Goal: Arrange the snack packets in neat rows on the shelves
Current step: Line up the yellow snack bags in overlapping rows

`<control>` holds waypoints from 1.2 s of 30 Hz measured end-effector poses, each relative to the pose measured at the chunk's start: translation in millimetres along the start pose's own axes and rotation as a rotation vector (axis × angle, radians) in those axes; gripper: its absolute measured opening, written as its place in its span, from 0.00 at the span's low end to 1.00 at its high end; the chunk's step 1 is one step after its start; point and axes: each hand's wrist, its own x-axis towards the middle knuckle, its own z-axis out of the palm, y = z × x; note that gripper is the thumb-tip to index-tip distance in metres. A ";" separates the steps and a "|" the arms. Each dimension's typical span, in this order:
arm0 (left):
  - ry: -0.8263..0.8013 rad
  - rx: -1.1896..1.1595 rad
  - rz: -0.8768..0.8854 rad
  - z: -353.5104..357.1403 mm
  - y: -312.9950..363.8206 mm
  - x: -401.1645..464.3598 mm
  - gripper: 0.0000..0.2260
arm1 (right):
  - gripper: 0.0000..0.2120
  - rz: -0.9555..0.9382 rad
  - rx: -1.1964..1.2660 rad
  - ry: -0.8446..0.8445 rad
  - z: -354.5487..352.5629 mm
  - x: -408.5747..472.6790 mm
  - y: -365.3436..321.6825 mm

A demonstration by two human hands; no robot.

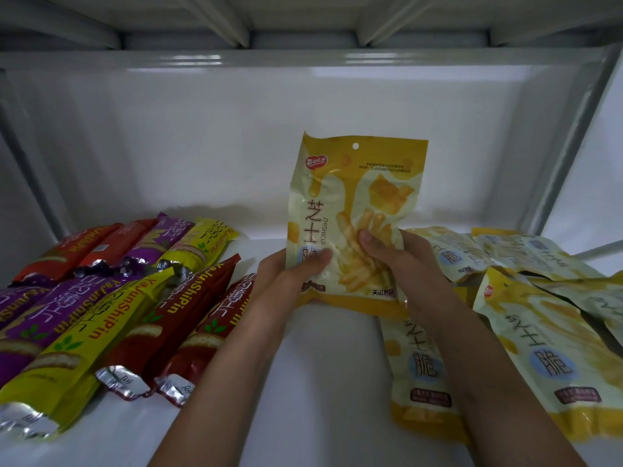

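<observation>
**Head view: upright cheese-stick packet held over the bare middle of the shelf**

Head view: a yellow-and-cream glossy plastic snack packet (354, 224) is held upright, long axis vertical, printed face toward the camera, above the white metal shelf (320, 382). Its lower part is pinched from both sides: the left hand (290, 278) is curled round the lower left edge, the right hand (397, 261) round the lower right, thumbs on the front. Both grips are equally near. A loose, overlapping heap of matching flat packets (526, 325) lies to the right; long foil-ended red, purple and yellow sleeve packs (111, 315) lie slanted to the left. The film looks thin, slippery and crinkly. The bare strip directly below is judged the likely spot for laying it.
</observation>
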 end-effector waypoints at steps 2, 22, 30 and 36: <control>0.002 -0.013 0.019 -0.6 0.1 -0.7 0.11 | 0.12 0.003 0.013 -0.003 1.1 -0.2 -0.2; -0.010 0.036 0.018 0.1 1.1 1.3 0.07 | 0.10 -0.065 0.058 0.141 0.1 4.5 5.8; 0.079 -0.100 0.091 -0.3 0.2 2.6 0.07 | 0.11 -0.041 0.009 0.074 3.0 2.9 8.0; 0.062 -0.126 0.074 3.1 2.8 -0.5 0.09 | 0.14 -0.083 0.020 0.053 3.6 0.8 6.6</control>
